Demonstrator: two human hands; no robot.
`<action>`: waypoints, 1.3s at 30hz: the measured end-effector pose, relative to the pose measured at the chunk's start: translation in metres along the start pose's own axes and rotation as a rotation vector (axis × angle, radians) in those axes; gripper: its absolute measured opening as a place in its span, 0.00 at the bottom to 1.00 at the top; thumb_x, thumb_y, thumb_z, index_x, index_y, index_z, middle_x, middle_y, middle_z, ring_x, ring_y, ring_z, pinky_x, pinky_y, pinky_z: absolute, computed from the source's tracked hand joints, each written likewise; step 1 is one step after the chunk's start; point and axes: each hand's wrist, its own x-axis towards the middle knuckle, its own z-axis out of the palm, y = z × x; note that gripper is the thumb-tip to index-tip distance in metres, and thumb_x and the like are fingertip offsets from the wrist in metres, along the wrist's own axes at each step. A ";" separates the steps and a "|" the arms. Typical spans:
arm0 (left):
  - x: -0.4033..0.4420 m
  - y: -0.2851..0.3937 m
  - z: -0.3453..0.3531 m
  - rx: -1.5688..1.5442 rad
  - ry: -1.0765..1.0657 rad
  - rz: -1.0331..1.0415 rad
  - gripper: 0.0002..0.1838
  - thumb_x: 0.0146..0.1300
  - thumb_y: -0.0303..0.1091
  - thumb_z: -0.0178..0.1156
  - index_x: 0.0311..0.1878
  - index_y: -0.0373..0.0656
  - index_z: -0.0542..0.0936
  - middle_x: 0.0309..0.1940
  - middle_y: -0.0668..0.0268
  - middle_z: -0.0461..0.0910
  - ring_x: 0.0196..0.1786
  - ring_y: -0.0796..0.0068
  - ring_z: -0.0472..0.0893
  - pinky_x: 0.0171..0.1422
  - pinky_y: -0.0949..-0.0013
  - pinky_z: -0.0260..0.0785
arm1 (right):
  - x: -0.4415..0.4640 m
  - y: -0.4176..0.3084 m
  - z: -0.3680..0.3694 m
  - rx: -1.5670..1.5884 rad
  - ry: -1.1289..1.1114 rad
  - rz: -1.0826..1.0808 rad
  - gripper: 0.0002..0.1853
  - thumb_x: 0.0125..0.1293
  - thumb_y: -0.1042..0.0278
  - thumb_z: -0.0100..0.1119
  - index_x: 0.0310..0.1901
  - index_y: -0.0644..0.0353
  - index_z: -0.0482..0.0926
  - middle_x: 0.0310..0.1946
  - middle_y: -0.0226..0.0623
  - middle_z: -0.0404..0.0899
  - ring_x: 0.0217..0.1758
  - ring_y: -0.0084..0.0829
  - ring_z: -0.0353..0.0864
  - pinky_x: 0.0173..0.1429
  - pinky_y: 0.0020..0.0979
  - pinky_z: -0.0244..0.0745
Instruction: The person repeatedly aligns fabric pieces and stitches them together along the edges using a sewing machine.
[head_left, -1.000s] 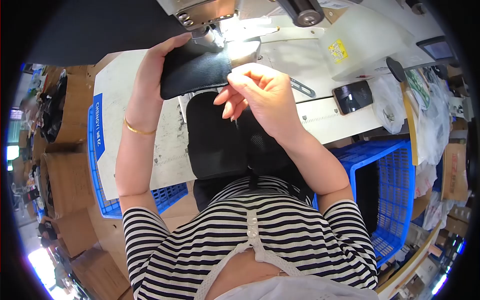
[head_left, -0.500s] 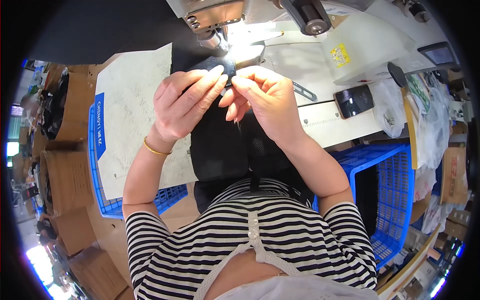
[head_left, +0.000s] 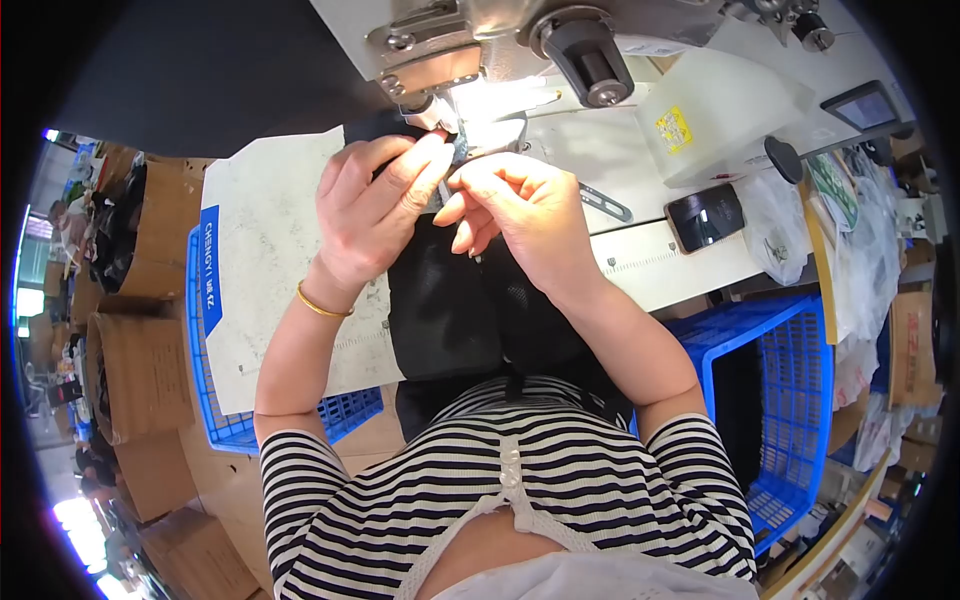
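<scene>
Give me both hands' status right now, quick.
Left hand: closed, holding dark fabric by the sewing machine needle area.
Right hand: partly curled close by; can't tell whether it pinches anything.

A dark cloth piece (head_left: 461, 150) lies under the sewing machine's head (head_left: 430, 75), pinched at its near edge by the left hand (head_left: 378, 205), with the right hand's fingertips (head_left: 460, 182) just beside it. Only a small, bluish, brightly lit patch shows plainly; the left hand hides much of the rest. Its full outline and whether it lies flat cannot be told.
</scene>
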 end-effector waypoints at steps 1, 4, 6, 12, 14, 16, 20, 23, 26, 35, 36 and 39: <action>0.000 -0.001 0.001 0.010 0.003 -0.001 0.18 0.41 0.30 0.62 0.39 0.38 0.86 0.43 0.65 0.86 0.46 0.69 0.81 0.47 0.67 0.71 | -0.001 0.000 0.000 0.003 -0.004 0.001 0.09 0.70 0.72 0.54 0.37 0.70 0.80 0.28 0.42 0.85 0.22 0.24 0.82 0.26 0.22 0.77; 0.003 -0.002 0.002 0.032 0.002 -0.010 0.18 0.43 0.29 0.61 0.40 0.38 0.86 0.42 0.67 0.85 0.46 0.69 0.81 0.48 0.68 0.71 | -0.002 -0.001 0.001 0.016 -0.011 0.009 0.09 0.70 0.71 0.56 0.37 0.70 0.80 0.28 0.41 0.85 0.22 0.23 0.83 0.26 0.22 0.77; 0.003 -0.001 0.003 0.047 0.000 -0.025 0.18 0.43 0.28 0.61 0.40 0.38 0.85 0.42 0.67 0.85 0.46 0.70 0.81 0.49 0.67 0.70 | -0.003 -0.002 0.001 0.004 -0.013 0.013 0.09 0.70 0.70 0.56 0.37 0.69 0.80 0.28 0.41 0.85 0.22 0.23 0.83 0.26 0.22 0.77; 0.005 0.005 0.004 0.093 -0.010 -0.066 0.17 0.41 0.27 0.61 0.39 0.38 0.85 0.40 0.67 0.84 0.45 0.69 0.81 0.48 0.67 0.71 | -0.004 0.000 -0.002 -0.054 -0.039 0.017 0.10 0.71 0.69 0.56 0.41 0.69 0.80 0.30 0.42 0.86 0.24 0.24 0.83 0.28 0.22 0.78; 0.006 0.006 0.004 0.099 -0.006 -0.065 0.17 0.41 0.27 0.61 0.38 0.38 0.85 0.40 0.67 0.84 0.45 0.69 0.81 0.48 0.67 0.71 | -0.005 0.000 -0.001 -0.041 -0.035 0.020 0.10 0.71 0.69 0.56 0.40 0.69 0.80 0.29 0.42 0.86 0.23 0.24 0.83 0.27 0.22 0.78; 0.006 0.007 0.004 0.112 -0.011 -0.069 0.17 0.41 0.27 0.61 0.38 0.38 0.85 0.40 0.67 0.84 0.46 0.69 0.81 0.49 0.67 0.71 | -0.005 0.000 0.001 -0.018 -0.021 0.016 0.10 0.70 0.70 0.56 0.37 0.69 0.81 0.28 0.41 0.85 0.22 0.23 0.83 0.26 0.22 0.77; 0.006 0.009 0.004 0.136 -0.024 -0.079 0.17 0.41 0.28 0.61 0.38 0.38 0.85 0.40 0.67 0.84 0.46 0.69 0.81 0.49 0.66 0.71 | -0.007 0.000 0.001 -0.043 -0.040 0.020 0.10 0.71 0.69 0.56 0.39 0.69 0.80 0.29 0.42 0.85 0.23 0.24 0.83 0.27 0.22 0.78; 0.007 0.011 0.003 0.151 -0.036 -0.086 0.17 0.41 0.29 0.61 0.39 0.38 0.85 0.40 0.67 0.84 0.47 0.69 0.81 0.49 0.66 0.71 | -0.008 0.000 0.001 -0.052 -0.062 0.026 0.10 0.71 0.69 0.56 0.40 0.69 0.80 0.30 0.42 0.86 0.24 0.24 0.83 0.28 0.22 0.78; 0.009 0.015 0.002 0.163 -0.062 -0.102 0.19 0.40 0.30 0.61 0.40 0.37 0.85 0.40 0.66 0.83 0.47 0.68 0.80 0.48 0.66 0.71 | -0.009 0.001 0.004 -0.002 -0.050 0.044 0.10 0.70 0.70 0.56 0.37 0.69 0.81 0.27 0.41 0.85 0.23 0.24 0.83 0.27 0.22 0.77; 0.024 0.037 -0.007 0.143 -0.212 -0.252 0.20 0.41 0.29 0.61 0.42 0.34 0.81 0.37 0.65 0.79 0.45 0.67 0.77 0.47 0.66 0.70 | -0.011 -0.004 0.001 -0.027 -0.042 0.046 0.09 0.70 0.71 0.56 0.37 0.68 0.81 0.25 0.40 0.84 0.22 0.24 0.83 0.27 0.22 0.77; 0.024 0.039 -0.007 0.141 -0.209 -0.262 0.20 0.41 0.29 0.61 0.42 0.34 0.81 0.37 0.64 0.79 0.45 0.66 0.77 0.47 0.65 0.70 | -0.011 -0.004 0.000 -0.027 -0.046 0.041 0.10 0.70 0.70 0.56 0.37 0.68 0.82 0.25 0.40 0.84 0.22 0.23 0.83 0.27 0.22 0.77; 0.021 0.038 -0.004 0.143 -0.174 -0.291 0.19 0.42 0.26 0.62 0.42 0.35 0.80 0.38 0.63 0.78 0.46 0.65 0.77 0.48 0.64 0.69 | -0.012 -0.002 0.001 -0.021 -0.047 0.042 0.10 0.71 0.70 0.55 0.38 0.68 0.82 0.25 0.39 0.84 0.23 0.23 0.82 0.28 0.22 0.77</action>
